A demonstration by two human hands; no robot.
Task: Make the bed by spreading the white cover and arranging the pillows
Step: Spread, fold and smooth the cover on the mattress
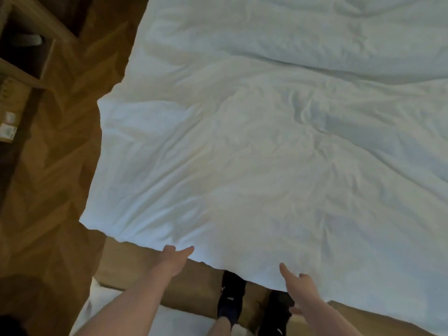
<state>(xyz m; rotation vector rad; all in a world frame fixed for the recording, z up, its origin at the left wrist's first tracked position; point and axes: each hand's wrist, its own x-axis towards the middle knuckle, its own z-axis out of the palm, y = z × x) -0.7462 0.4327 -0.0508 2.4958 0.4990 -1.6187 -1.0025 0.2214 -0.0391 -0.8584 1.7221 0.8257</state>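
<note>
Cover lying spread over the bed

The white cover (pixel 254 146) is lying wrinkled across the bed, filling the view from 12 to 5 o'clock. At 6 o'clock the left hand (pixel 173 259) and right hand (pixel 303 287) are reaching to its near edge, fingers straight, grasping nothing.

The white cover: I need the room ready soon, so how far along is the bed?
Done: the wrinkled white fabric cover already lies spread over the bed. In hand: the left hand and right hand are at its near edge, fingers extended, though a grip isn't clear. Left: creases need smoothing, and no pillows are in view.
</note>
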